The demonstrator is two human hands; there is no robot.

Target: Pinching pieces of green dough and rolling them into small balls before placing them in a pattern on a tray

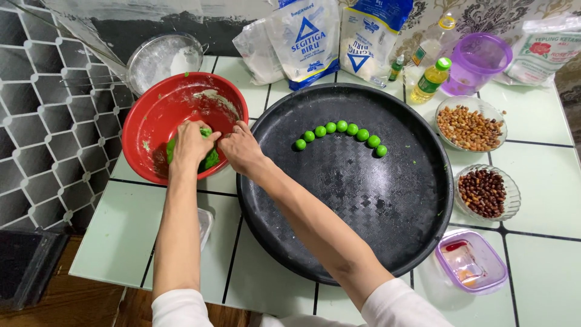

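Head view: both hands in the red bowl [158, 115], plastic, round, smeared with green and white residue. Left hand [190, 144] lies on top of the green dough lump [210, 160], fingers curled over it and gripping; dough shows under the palm and at the fingertips, soft and matte. Right hand [241, 147] sits at the bowl's right rim, fingers bent toward the dough, touching the left hand's fingertips; can't tell if it grips anything.

Just right of the bowl, a big round black tray [363, 206], woven-pattern surface, carrying eight small smooth green balls [342, 126] in an arc. Right of the tray, two glass bowls: pale peanuts [471, 127], dark red-brown peanuts [483, 192]. Below them, a purple-rimmed clear box [472, 261]. At the back, white flour bags [305, 36], an oil bottle [431, 80], a purple plastic cup [475, 62], and a metal sieve [163, 59]. Pale green tiled table [115, 236].
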